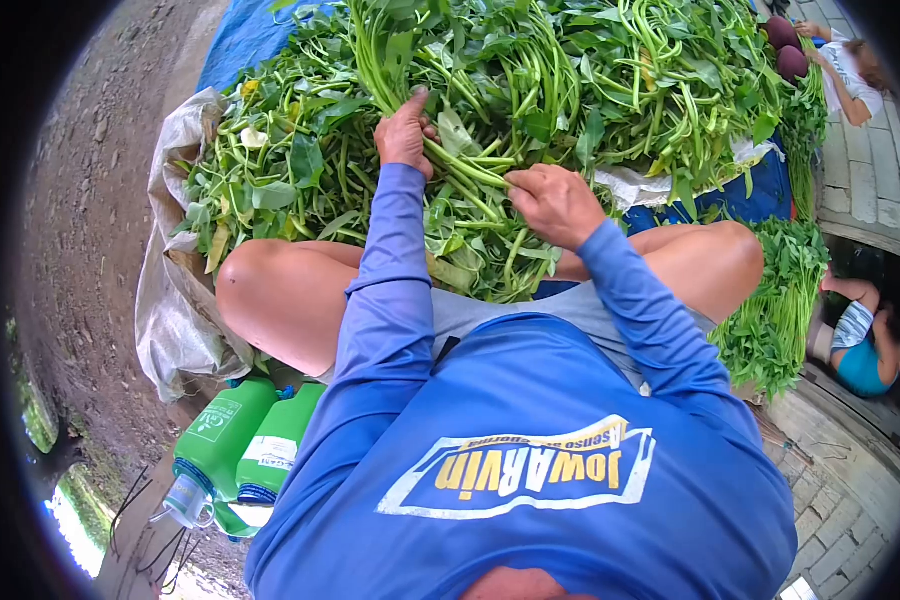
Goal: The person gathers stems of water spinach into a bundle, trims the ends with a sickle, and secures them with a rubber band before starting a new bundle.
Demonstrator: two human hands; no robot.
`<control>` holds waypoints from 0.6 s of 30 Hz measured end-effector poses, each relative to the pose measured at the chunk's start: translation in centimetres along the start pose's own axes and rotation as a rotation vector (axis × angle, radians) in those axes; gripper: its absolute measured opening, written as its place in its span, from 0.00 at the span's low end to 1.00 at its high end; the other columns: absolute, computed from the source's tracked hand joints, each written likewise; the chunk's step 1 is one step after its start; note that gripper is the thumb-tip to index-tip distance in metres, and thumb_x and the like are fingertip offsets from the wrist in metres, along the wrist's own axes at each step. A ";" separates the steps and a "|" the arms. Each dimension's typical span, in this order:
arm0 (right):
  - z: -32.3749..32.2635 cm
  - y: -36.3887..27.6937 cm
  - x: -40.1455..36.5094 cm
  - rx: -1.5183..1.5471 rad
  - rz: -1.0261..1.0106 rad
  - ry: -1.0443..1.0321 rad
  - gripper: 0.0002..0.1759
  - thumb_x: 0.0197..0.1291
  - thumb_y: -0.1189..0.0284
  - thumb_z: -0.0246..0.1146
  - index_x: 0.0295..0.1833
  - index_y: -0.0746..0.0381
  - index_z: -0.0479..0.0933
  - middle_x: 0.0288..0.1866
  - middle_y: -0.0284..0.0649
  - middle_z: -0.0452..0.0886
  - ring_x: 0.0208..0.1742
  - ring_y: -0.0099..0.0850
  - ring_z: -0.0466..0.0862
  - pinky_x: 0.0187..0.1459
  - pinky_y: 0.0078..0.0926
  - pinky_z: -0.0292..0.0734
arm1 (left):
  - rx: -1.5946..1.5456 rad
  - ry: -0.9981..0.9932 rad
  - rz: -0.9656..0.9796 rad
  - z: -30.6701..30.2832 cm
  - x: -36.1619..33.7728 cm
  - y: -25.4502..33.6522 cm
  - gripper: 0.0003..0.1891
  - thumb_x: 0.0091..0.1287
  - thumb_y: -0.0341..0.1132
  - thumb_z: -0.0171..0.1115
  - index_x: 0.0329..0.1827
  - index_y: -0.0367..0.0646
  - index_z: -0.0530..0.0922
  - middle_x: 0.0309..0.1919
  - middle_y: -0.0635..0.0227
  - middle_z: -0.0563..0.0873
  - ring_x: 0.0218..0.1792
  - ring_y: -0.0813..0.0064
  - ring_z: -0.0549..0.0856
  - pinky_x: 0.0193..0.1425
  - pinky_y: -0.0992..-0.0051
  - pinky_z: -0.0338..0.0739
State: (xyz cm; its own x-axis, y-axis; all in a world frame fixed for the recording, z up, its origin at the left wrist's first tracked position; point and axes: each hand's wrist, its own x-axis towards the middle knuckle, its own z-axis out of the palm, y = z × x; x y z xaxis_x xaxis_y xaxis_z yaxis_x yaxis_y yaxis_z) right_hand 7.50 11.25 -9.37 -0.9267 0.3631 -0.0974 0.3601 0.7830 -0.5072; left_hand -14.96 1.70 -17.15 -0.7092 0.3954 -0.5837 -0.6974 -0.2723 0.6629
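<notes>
As the person sits with knees apart over a pile (590, 70) of leafy greens, both hands are engaged in its near edge. Left hand (405, 130): closed round a bunch of stems (470, 170), thumb uppermost, at the point where the bunch's leafy end rises towards the top of the view. Right hand (555, 205): curled into a loose fist, fingers folded down onto the lower ends of the same stems; whether it pinches one stalk or several cannot be told. The stems run slantwise between the two hands, lying on the near side of the pile, just beyond the lap and between the knees. The pile rests on a pale sack (170, 310), which hangs down on the left, and on a blue tarp (240, 40), seen at upper left and again under the pile's right edge. Two green bottles (225, 440) lie side by side next to the left thigh. A separate bundle (775, 320) of greens lies outside the right knee. Two purple bulbs (785, 50) sit at the pile's far right corner. At the right margin are a person in a teal top (860, 365), low down, and a second person (850, 70) near the bulbs, both well apart from the stems.
</notes>
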 end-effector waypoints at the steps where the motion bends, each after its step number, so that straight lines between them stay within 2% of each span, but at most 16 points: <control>1: -0.6 0.4 -0.1 0.100 -0.019 -0.015 0.15 0.67 0.64 0.64 0.46 0.66 0.87 0.44 0.51 0.90 0.46 0.48 0.89 0.51 0.42 0.84 | 0.011 -0.032 0.014 0.2 -0.1 0.0 0.15 0.66 0.39 0.79 0.39 0.45 0.78 0.19 0.74 0.75 0.15 0.78 0.73 0.21 0.73 0.71; 3: -1.2 0.8 -0.3 0.219 -0.013 -0.007 0.17 0.63 0.64 0.62 0.44 0.67 0.86 0.39 0.51 0.89 0.39 0.52 0.88 0.47 0.43 0.84 | -0.023 -0.069 -0.013 0.5 -0.4 0.0 0.16 0.66 0.40 0.80 0.38 0.45 0.78 0.19 0.74 0.74 0.15 0.79 0.73 0.21 0.72 0.72; 6: -2.7 -0.7 0.2 0.111 0.179 -0.249 0.21 0.62 0.59 0.57 0.40 0.64 0.88 0.41 0.56 0.89 0.45 0.56 0.89 0.52 0.51 0.83 | -0.003 -0.100 -0.019 0.7 -1.0 -0.4 0.15 0.67 0.40 0.79 0.39 0.47 0.77 0.20 0.76 0.73 0.15 0.79 0.73 0.20 0.73 0.72; 7: -1.5 -0.4 0.2 0.103 0.150 -0.285 0.22 0.61 0.58 0.55 0.38 0.64 0.88 0.37 0.57 0.88 0.42 0.56 0.89 0.50 0.51 0.83 | 0.046 -0.101 -0.016 1.1 -1.8 -0.4 0.15 0.68 0.40 0.78 0.41 0.47 0.77 0.20 0.77 0.73 0.16 0.80 0.72 0.21 0.74 0.71; 8: -1.9 -1.6 0.6 0.053 0.205 -0.481 0.22 0.60 0.59 0.57 0.40 0.65 0.88 0.41 0.57 0.89 0.44 0.55 0.90 0.51 0.49 0.84 | 0.094 -0.104 -0.013 1.8 -2.8 -0.3 0.14 0.68 0.40 0.78 0.43 0.48 0.78 0.21 0.78 0.72 0.17 0.81 0.72 0.21 0.75 0.70; 10: -0.2 -2.5 -0.2 -0.087 0.137 -0.735 0.19 0.62 0.61 0.57 0.34 0.65 0.87 0.34 0.57 0.87 0.38 0.55 0.89 0.45 0.48 0.84 | 0.137 -0.097 0.026 2.4 -3.6 0.1 0.14 0.69 0.40 0.78 0.42 0.48 0.78 0.20 0.78 0.72 0.16 0.81 0.71 0.20 0.76 0.70; 12: 5.1 -0.3 -2.3 -0.174 0.010 -1.080 0.20 0.61 0.60 0.60 0.42 0.65 0.88 0.40 0.57 0.89 0.45 0.53 0.90 0.50 0.46 0.85 | 0.133 -0.099 0.047 1.6 -2.4 1.1 0.14 0.68 0.40 0.78 0.41 0.48 0.78 0.20 0.79 0.71 0.16 0.81 0.71 0.20 0.76 0.69; 13: 6.3 1.1 -3.2 -0.210 0.008 -1.040 0.20 0.61 0.60 0.61 0.46 0.65 0.88 0.42 0.57 0.89 0.47 0.52 0.90 0.52 0.46 0.85 | 0.092 -0.137 -0.003 1.6 -2.4 2.1 0.14 0.68 0.41 0.78 0.39 0.49 0.78 0.20 0.80 0.71 0.17 0.83 0.71 0.20 0.77 0.69; 15: 7.1 3.7 -6.0 -0.261 0.002 -0.974 0.22 0.61 0.61 0.62 0.53 0.64 0.87 0.45 0.56 0.90 0.51 0.50 0.90 0.56 0.45 0.85 | 0.100 -0.152 0.020 1.6 -3.0 3.4 0.14 0.67 0.40 0.78 0.36 0.49 0.77 0.19 0.78 0.72 0.16 0.82 0.71 0.20 0.76 0.69; 17: 4.8 3.2 -5.9 -0.280 0.149 -0.489 0.23 0.63 0.64 0.63 0.60 0.62 0.85 0.50 0.54 0.90 0.55 0.50 0.89 0.60 0.47 0.84 | 0.078 -0.182 0.013 1.4 -3.1 3.8 0.15 0.67 0.40 0.78 0.35 0.49 0.77 0.19 0.78 0.72 0.16 0.82 0.71 0.21 0.75 0.69; 18: 4.4 4.2 -4.3 0.126 0.205 -0.234 0.19 0.68 0.59 0.62 0.48 0.62 0.89 0.44 0.54 0.90 0.48 0.47 0.91 0.54 0.44 0.85 | 0.065 -0.197 0.003 1.2 -3.2 3.7 0.15 0.68 0.40 0.78 0.35 0.50 0.77 0.20 0.78 0.71 0.16 0.82 0.71 0.21 0.75 0.68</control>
State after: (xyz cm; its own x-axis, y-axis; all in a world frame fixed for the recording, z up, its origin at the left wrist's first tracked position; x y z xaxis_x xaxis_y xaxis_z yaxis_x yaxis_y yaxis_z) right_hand 12.49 10.74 -14.87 -0.8414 0.3692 -0.3947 0.5387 0.6319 -0.5572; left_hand -15.12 0.44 -12.29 -0.6732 0.5604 -0.4824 -0.6824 -0.2196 0.6972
